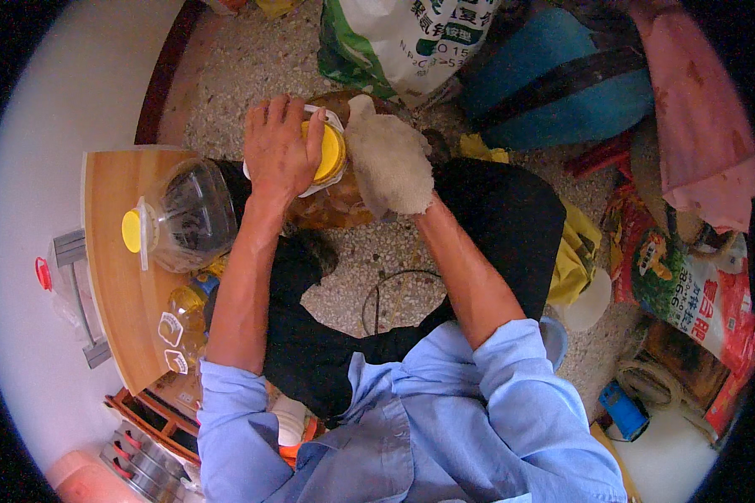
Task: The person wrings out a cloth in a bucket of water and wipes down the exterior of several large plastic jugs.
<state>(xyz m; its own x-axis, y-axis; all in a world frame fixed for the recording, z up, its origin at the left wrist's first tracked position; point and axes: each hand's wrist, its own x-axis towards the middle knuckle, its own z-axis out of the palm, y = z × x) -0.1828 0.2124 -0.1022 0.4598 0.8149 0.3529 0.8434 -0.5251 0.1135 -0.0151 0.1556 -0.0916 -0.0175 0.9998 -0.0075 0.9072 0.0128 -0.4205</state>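
A large clear plastic jug [327, 215] with amber-brown contents stands on the floor between my knees. My left hand [280, 141] grips it from above, palm by the neck and thumb along its yellow screw cap [332, 154]. A white handle ring shows around the neck. Against the jug's right side is a beige cloth [387, 154], draped over my right hand [425, 210] so that its fingers are hidden. Left of my left forearm, another clear jug [195, 214] with a yellow cap tilts toward the wooden panel; it looks empty.
Smaller oil bottles [185, 305] stand by the wood-grain panel [110, 264]. A white-and-green printed sack [409, 50] lies ahead, beside a blue object with a dark band [560, 82]. On the right are a red printed bag [698, 289], pink cloth [698, 126] and yellow plastic [572, 251]. The floor [377, 251] is speckled terrazzo.
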